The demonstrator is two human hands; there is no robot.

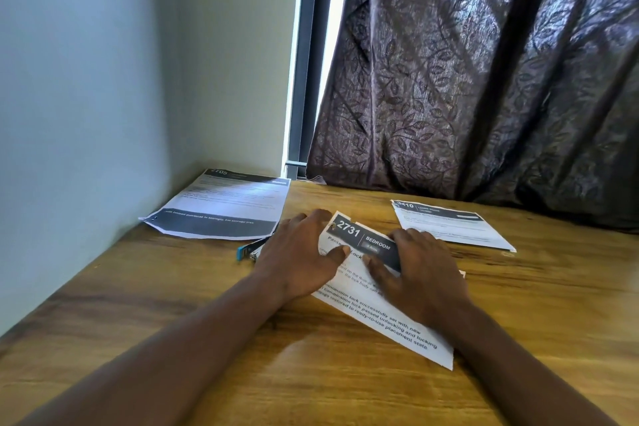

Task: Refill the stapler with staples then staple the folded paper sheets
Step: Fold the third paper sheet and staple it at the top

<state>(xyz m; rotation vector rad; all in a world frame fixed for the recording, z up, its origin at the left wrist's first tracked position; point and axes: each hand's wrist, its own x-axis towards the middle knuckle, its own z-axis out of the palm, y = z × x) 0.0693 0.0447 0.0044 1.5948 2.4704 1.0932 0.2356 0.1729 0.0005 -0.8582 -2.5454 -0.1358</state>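
Both hands lie flat with spread fingers, the left hand [300, 254] and the right hand [415, 273] pressing the folded white printed sheets with a dark header band [380, 308] onto the wooden table [173, 315]. These sheets look thin, light and easy to crease, so I would pinch them at a folded edge. Just left of the left hand, touching nothing I can see, lies the small blue and metal stapler [248, 251].

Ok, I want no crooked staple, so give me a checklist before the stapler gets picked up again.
1. Both hands flat on the 2731 sheet: left hand, right hand: ok.
2. Fold pressed down: cannot tell.
3. Top-left corner already stapled: cannot tell, there is a small mark.
4. Stapler within reach, left of the left hand: ok.
5. Stapler loaded: cannot tell.
6. Other sheets apart from this one: ok.
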